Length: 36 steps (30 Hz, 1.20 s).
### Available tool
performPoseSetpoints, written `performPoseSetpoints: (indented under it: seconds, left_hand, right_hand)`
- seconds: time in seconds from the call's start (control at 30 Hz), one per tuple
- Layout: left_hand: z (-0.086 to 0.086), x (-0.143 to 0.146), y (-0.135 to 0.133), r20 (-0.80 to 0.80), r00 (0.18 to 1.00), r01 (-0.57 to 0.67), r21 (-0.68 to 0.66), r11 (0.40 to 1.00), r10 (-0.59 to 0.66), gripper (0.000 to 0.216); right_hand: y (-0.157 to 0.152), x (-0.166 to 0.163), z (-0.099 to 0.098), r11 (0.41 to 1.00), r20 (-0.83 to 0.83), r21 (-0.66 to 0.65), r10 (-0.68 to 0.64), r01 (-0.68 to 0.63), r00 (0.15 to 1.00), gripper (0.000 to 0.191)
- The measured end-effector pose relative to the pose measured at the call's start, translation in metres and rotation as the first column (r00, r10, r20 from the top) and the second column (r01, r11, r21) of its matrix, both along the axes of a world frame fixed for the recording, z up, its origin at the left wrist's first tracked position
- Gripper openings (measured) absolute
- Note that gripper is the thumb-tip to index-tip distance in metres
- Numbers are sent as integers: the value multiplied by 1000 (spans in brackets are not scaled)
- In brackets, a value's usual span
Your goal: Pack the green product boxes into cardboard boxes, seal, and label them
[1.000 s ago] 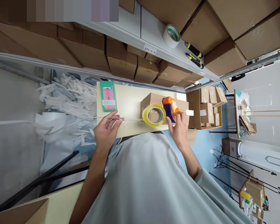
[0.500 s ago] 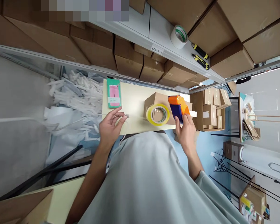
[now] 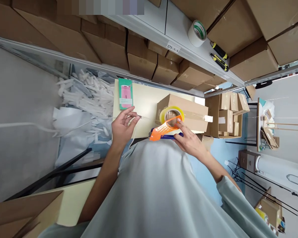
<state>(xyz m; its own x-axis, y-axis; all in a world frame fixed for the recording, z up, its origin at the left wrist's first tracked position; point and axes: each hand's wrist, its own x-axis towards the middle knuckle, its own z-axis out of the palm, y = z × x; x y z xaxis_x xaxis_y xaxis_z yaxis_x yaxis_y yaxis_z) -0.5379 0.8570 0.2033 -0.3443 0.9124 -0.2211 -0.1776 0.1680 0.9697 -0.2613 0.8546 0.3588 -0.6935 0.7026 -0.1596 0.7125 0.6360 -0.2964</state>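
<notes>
Near the middle, my left hand point(image 3: 124, 125) pinches a small metal-tipped cable plug point(image 3: 139, 116) between thumb and fingertips. A white cable point(image 3: 94, 119) runs to this hand from the left. My right hand point(image 3: 190, 140) is closed on an orange and blue tape dispenser point(image 3: 160, 132), which points left just above my lap. Behind the dispenser, partly covered by it, is a roll of clear yellowish tape point(image 3: 163, 114), seen against a cardboard box point(image 3: 195, 112). I cannot tell whether roll and dispenser touch. Beyond my left fingers lies a green box with a pink picture point(image 3: 125, 92).
The pale table point(image 3: 145, 96) carries the boxes. White packing scraps point(image 3: 89, 91) pile up on the left. Above, a shelf point(image 3: 178, 33) holds white tape point(image 3: 197, 33), two utility knives point(image 3: 220, 56) and cartons. An open carton point(image 3: 215, 114) with small boxes stands right.
My right hand has brought the tape dispenser left and toward me, turning it so it lies before the tape roll. My left hand keeps its pinch. The whole view has shifted slightly.
</notes>
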Motion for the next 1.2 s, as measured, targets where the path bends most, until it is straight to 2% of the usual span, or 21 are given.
performPoseSetpoints:
  seconds: [0.17, 0.33, 0.43, 0.6, 0.77, 0.87, 0.93, 1.0, 1.07, 1.13, 1.2]
  left_hand:
    - [1, 1, -1, 8, 1000, -14, 1, 1000, 14, 53]
    - [-3, 1, -4, 20, 999, -35, 27, 999, 35, 57]
    - [-7, 1, -5, 49, 998, -45, 53, 998, 42, 62]
    - [-8, 2, -8, 54, 996, -68, 54, 996, 65, 64]
    - [-7, 7, -12, 37, 995, -95, 36, 995, 93, 61]
    - [-9, 8, -13, 29, 994, -102, 24, 995, 101, 60]
    - [-8, 8, -13, 23, 994, -104, 21, 994, 103, 60]
    - [-2, 6, -12, 18, 994, -107, 33, 994, 106, 60]
    - [11, 3, -11, 11, 994, -109, 64, 992, 108, 60]
    - [33, -2, -8, 3, 995, -99, 120, 988, 99, 61]
    - [63, -8, -4, -12, 998, -54, 196, 979, 57, 64]
  right_hand:
    - [16, 14, -11, 998, 44, -58, 35, -32, 998, 24]
    - [36, 20, -11, 993, 89, -118, 21, -11, 996, 28]
    - [49, 22, -13, 988, 70, -141, 67, -57, 995, 29]
    - [57, 28, -25, 979, 43, -75, 194, -190, 980, 21]
    - [55, 21, -38, 982, 33, 4, 187, -187, 982, 18]
    - [58, 10, -45, 983, 56, -7, 184, -184, 981, 15]
    - [63, 6, -49, 978, 73, -32, 207, -206, 976, 21]
    - [67, 5, -51, 969, 51, -46, 243, -241, 969, 26]
    - [68, 8, -50, 960, -6, -48, 277, -277, 961, 24]
    - [66, 14, -45, 956, -72, -47, 286, -290, 955, 28]
    - [60, 23, -35, 961, -132, -55, 261, -270, 956, 37]
